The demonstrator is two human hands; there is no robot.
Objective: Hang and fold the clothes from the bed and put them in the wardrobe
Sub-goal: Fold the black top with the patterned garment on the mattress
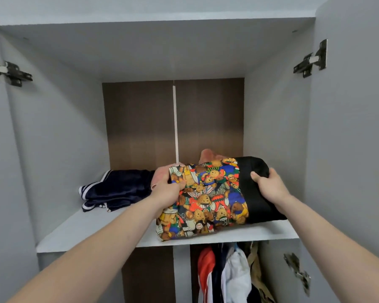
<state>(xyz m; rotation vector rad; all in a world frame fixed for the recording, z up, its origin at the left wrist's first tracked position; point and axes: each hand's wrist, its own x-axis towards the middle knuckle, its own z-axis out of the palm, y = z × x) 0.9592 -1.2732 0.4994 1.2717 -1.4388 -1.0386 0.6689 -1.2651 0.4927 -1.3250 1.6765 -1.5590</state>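
Observation:
A folded garment with a bright teddy-bear print and a black band (208, 197) rests on the upper wardrobe shelf (96, 232). My left hand (169, 191) grips its left edge, thumb on top. My right hand (269, 186) grips the black end on the right. A pink folded piece (208, 155) lies under or behind the printed garment, partly hidden. A folded navy garment with white stripes (116, 189) lies on the shelf to the left.
Both grey wardrobe doors stand open, with hinges (9, 72) at the sides. Below the shelf hang several clothes, among them a red one (206, 265) and a white one (236, 274). The wardrobe's back panel is brown.

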